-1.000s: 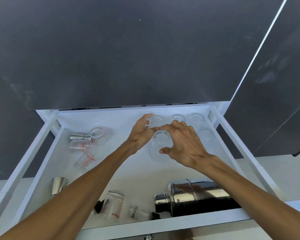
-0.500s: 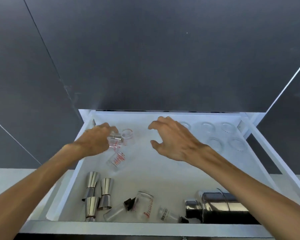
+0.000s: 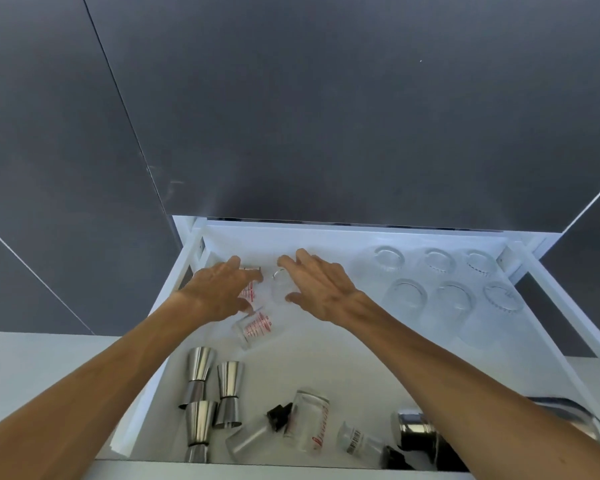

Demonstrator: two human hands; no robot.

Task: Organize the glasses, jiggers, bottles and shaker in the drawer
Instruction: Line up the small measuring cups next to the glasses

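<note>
1. Head view: your left hand (image 3: 218, 292) rests on the red-marked measuring glasses (image 3: 257, 325) at the far left of the drawer (image 3: 326, 348), its fingers curled over one; whether they grip it cannot be told.
2. Your right hand (image 3: 322, 289) hovers with fingers spread, released, over a clear glass (image 3: 280, 280).
3. Six glasses (image 3: 454, 297) stand at the far right; jiggers (image 3: 210, 393), bottles (image 3: 305, 422) and shaker (image 3: 419, 434) lie near.

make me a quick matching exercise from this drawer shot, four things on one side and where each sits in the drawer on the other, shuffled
Things:
1. steel jiggers
2. clear glasses
3. shaker
4. measuring cup with red marks

Places:
A. far right of the drawer, set out in two rows
B. near right corner, lying down, partly behind the right forearm
C. near left corner, grouped together
D. left of middle, tipped on its side just below the left hand

Pairs: 1-C, 2-A, 3-B, 4-D
</note>
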